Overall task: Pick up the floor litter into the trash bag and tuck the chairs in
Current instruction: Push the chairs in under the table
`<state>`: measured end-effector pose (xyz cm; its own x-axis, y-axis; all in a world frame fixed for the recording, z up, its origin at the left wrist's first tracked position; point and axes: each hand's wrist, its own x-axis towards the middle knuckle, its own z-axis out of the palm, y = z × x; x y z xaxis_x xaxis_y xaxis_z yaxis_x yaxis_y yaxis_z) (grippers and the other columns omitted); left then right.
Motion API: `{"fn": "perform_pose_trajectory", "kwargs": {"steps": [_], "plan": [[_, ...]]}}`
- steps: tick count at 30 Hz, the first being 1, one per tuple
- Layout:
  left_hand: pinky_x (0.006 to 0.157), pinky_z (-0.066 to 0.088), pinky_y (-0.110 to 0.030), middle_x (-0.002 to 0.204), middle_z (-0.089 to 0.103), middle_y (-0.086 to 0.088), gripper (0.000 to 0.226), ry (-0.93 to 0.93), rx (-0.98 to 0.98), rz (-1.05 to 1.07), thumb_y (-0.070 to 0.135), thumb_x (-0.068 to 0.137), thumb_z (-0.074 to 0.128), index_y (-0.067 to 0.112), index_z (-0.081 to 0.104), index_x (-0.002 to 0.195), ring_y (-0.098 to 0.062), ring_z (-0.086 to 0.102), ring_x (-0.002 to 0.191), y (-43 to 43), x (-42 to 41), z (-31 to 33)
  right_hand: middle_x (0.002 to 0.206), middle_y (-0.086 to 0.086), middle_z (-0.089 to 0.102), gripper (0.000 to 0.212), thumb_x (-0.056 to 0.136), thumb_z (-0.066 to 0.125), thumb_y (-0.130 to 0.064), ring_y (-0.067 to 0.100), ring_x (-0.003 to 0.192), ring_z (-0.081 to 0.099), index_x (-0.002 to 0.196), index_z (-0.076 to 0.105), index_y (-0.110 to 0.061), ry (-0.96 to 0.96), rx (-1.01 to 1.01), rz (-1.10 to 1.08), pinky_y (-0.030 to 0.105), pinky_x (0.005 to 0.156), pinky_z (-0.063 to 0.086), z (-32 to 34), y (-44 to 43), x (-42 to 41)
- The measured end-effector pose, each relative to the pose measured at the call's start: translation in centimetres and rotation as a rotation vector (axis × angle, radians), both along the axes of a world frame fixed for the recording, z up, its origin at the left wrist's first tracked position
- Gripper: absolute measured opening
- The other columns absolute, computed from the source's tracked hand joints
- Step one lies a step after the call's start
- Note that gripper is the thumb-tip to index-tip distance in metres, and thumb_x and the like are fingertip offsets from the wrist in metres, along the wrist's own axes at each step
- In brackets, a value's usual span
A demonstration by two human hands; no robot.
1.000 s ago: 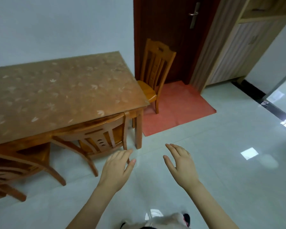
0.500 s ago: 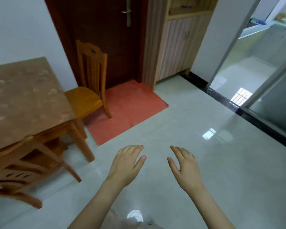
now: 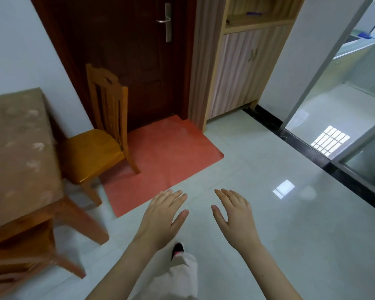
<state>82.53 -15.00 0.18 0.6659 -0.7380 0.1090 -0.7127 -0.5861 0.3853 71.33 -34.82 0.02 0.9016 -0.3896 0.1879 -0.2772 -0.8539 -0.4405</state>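
Observation:
My left hand [image 3: 161,217] and my right hand [image 3: 236,215] hover palm-down over the pale tiled floor, fingers apart, holding nothing. A wooden chair [image 3: 100,135] stands at the short end of the table [image 3: 20,148], its seat facing the table and its back legs on a red mat [image 3: 167,161]. A second chair [image 3: 20,263] shows blurred at the lower left, partly under the table. No litter or trash bag is in view.
A dark wooden door [image 3: 134,61] is behind the red mat. A light wood cabinet [image 3: 238,68] stands to its right. A glass sliding door [image 3: 344,126] with a black threshold strip runs along the right. My leg and shoe [image 3: 180,263] show below my hands.
The view has swung right and moved forward: the table slid to the left edge, the door and glass partition came into view. Both hands stay open in front of me.

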Motion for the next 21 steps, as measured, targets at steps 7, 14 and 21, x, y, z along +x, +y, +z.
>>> {"fn": "perform_pose_trajectory", "kwargs": {"steps": [7,14,21], "plan": [[0.115,0.026,-0.039,0.142,0.051,0.004,0.053,-0.072,-0.045,-0.035,0.049,0.099,0.025,0.022,0.050,0.138,-0.017,0.041,0.135,-9.5,15.8,3.0,0.132,-0.002,0.059,0.050,0.096,0.038,-0.046,0.021,0.125,0.049,0.136,0.054,-0.021,-0.039,-0.026,-0.018,0.037,0.107,0.034,2.8,-9.1,14.3],[0.113,0.030,-0.040,0.140,0.052,0.003,0.052,-0.069,-0.054,0.000,0.047,0.099,0.027,0.021,0.051,0.137,-0.017,0.043,0.133,-18.0,27.0,3.5,0.136,-0.008,0.055,0.051,0.097,0.036,-0.049,0.016,0.130,0.045,0.139,0.051,-0.026,-0.050,0.011,0.026,0.037,0.110,0.033,3.3,-18.2,25.7],[0.113,0.030,-0.040,0.140,0.052,0.005,0.058,-0.035,0.003,0.151,0.054,0.100,0.019,0.025,0.051,0.138,-0.018,0.045,0.132,-26.7,35.6,-0.8,0.138,-0.004,0.055,0.050,0.094,0.040,-0.045,0.022,0.131,0.046,0.138,0.051,-0.022,0.038,0.006,0.197,0.041,0.108,0.038,0.8,-29.4,39.6]]}}
